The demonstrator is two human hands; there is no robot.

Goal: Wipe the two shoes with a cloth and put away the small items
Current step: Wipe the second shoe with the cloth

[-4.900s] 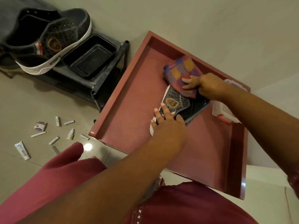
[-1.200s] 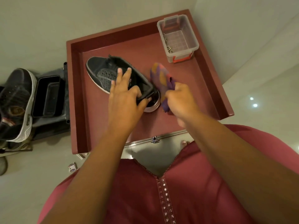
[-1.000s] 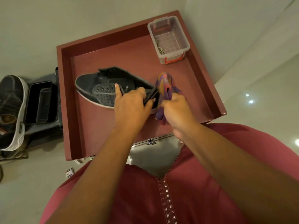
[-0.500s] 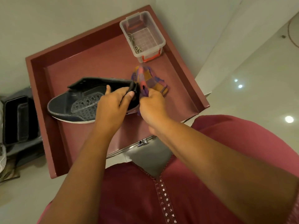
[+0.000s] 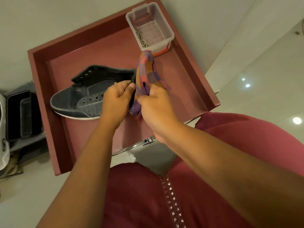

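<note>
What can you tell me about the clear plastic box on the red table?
The box is small, rectangular and see-through plastic, with no lid on and a red-orange latch at its near end. It stands upright in the far right corner of the table, close to the raised rim. Inside, some thin metal bits lie along its left wall; what they are is unclear. Neither hand touches it; the cloth overlaps its near corner in view.

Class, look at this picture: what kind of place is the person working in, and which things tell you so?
Probably a home entryway or shoe-storage corner: a glossy tiled floor, a dark shoe rack holding a black plastic tray, and a dark grey lace-up sneaker on a low maroon wooden table.
</note>
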